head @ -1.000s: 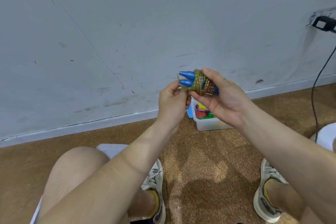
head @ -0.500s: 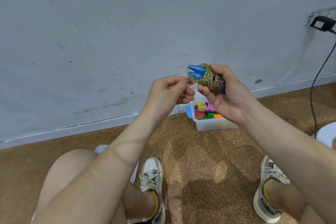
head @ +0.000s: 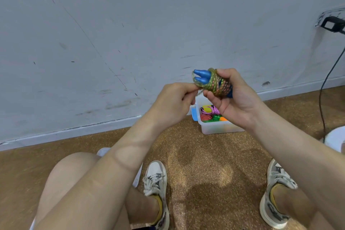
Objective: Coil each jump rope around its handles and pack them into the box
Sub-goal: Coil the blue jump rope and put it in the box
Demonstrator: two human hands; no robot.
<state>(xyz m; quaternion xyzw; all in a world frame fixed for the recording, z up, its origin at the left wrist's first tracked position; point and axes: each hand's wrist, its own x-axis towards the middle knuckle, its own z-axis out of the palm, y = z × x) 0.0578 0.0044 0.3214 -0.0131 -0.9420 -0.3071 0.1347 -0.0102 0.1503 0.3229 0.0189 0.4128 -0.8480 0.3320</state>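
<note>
A jump rope with two blue handles point(head: 202, 76) is wound in green-and-orange cord point(head: 217, 85). My right hand point(head: 235, 99) grips the wound bundle at chest height, handle tips pointing left. My left hand point(head: 173, 102) pinches the loose end of the cord just below the handle tips, touching the bundle. Beneath the hands, a clear plastic box point(head: 216, 127) stands on the floor against the wall. It holds several coiled ropes in pink, red, green, yellow and orange.
A blue lid point(head: 194, 114) lies by the box's left side. A black cable point(head: 324, 84) hangs from a wall plug at the right. A white round object point(head: 336, 138) sits at the right edge. My knees and shoes fill the lower view on the brown floor.
The left hand swung out to the left with the cord end and has come back under the handle tips. The bundle shifted slightly up and to the right.
</note>
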